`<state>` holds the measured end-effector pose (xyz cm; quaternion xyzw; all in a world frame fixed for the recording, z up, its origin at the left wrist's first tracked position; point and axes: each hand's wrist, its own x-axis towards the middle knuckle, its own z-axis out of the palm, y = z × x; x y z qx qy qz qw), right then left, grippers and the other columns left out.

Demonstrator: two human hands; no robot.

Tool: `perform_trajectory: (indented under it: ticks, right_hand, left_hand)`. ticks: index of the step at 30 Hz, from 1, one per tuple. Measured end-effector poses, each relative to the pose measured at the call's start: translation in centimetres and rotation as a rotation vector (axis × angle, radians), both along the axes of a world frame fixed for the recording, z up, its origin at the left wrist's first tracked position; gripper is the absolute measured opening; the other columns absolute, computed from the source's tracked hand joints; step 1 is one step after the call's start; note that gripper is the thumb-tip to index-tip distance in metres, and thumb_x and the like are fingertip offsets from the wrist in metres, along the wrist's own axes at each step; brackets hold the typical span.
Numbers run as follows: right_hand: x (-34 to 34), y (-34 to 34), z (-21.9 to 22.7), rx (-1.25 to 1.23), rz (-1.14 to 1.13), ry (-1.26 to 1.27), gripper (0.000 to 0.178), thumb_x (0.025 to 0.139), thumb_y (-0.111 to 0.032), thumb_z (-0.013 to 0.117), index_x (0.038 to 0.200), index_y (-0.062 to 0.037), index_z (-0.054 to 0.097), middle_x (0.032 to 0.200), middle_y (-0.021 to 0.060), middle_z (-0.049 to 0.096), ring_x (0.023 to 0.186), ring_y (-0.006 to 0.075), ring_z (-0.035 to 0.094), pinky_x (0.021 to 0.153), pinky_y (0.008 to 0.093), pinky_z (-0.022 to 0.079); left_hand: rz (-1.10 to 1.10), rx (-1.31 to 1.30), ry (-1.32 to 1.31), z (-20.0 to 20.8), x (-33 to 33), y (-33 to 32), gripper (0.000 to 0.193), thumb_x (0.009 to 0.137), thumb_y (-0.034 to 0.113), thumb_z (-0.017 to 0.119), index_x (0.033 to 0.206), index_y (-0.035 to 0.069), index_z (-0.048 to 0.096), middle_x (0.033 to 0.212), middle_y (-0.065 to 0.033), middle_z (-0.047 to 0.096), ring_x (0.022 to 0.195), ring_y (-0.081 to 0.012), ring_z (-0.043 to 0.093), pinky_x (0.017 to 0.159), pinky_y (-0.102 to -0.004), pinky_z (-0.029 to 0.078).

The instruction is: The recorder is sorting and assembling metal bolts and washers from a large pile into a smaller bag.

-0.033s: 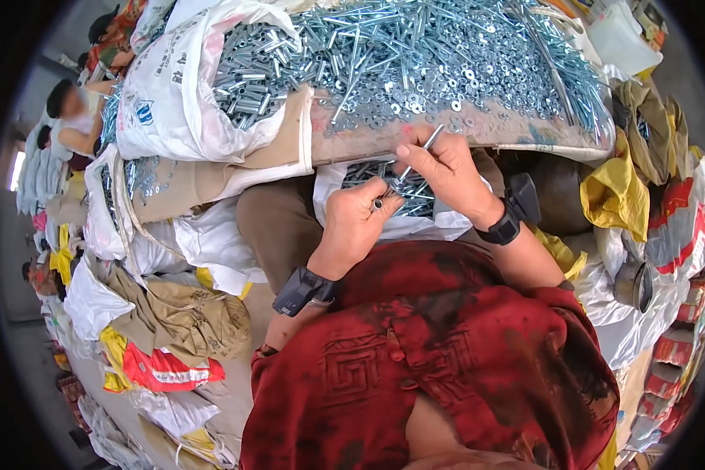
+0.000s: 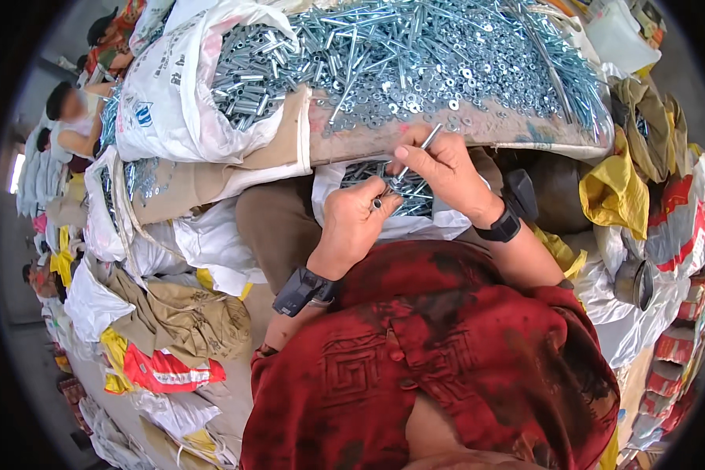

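Note:
Between thumb and fingers my right hand (image 2: pixel 451 176) pinches a long metal bolt (image 2: pixel 432 136), held slanting with its upper end sticking up past the fingers. Close by on the left, my left hand (image 2: pixel 351 222) is closed around a small metal sleeve (image 2: pixel 377 203), whose round open end shows at the fingertips. The bolt's lower end comes near the left fingertips; whether it touches them I cannot tell. Beneath both hands, a white bag (image 2: pixel 452 222) lies open between my knees with several bolts (image 2: pixel 423 200) in it.
In front, a worktable (image 2: pixel 352 144) bears a heap of washers (image 2: pixel 415 94), sleeves (image 2: pixel 251 98) and long bolts (image 2: pixel 356 55). A white woven sack (image 2: pixel 160 106) stands at its left. Sacks and a dark round tin (image 2: pixel 633 283) lie around me. Other people sit far left.

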<state>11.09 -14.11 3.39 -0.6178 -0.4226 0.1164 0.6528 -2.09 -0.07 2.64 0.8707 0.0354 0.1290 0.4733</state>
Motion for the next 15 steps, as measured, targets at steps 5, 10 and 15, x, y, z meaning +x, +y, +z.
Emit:
perform_trajectory:
  ticks: [5, 10, 15]
  right_hand:
    - [0.1, -1.5, 0.6, -0.261, -0.127, -0.241, 0.035, 0.096, -0.018, 0.063, 0.068, 0.0001, 0.052, 0.058, 0.0, 0.035, 0.061, 0.0087, 0.029, 0.05, 0.0323, 0.029]
    - [-0.8, -2.2, -0.6, -0.25, -0.086, -0.102, 0.041, 0.096, -0.027, 0.063, 0.067, 0.0003, 0.051, 0.053, 0.0103, 0.04, 0.046, 0.0131, 0.039, 0.045, 0.0345, 0.03]
    - [-1.1, -3.3, -1.4, -0.345, 0.188, 0.11, 0.036, 0.098, -0.027, 0.061, 0.077, 0.0014, 0.059, 0.056, 0.0045, 0.046, 0.048, 0.0107, 0.047, 0.046, 0.0311, 0.037]
  left_hand:
    - [0.102, 0.401, -0.175, 0.2, 0.1, -0.9, 0.018, 0.082, 0.016, 0.073, 0.092, 0.005, 0.064, 0.077, -0.0136, 0.058, 0.069, -0.0311, 0.062, 0.06, -0.0423, 0.046]
    - [-0.018, 0.222, -0.263, 0.5, 0.7, -1.3, 0.013, 0.084, 0.006, 0.07, 0.094, 0.003, 0.063, 0.079, -0.0101, 0.057, 0.067, -0.0252, 0.057, 0.062, -0.0324, 0.045]
    - [-0.361, -0.372, 0.081, -2.9, 1.4, 1.9, 0.014, 0.089, 0.011, 0.069, 0.093, -0.001, 0.064, 0.078, -0.0046, 0.055, 0.068, -0.0106, 0.054, 0.062, -0.0278, 0.043]
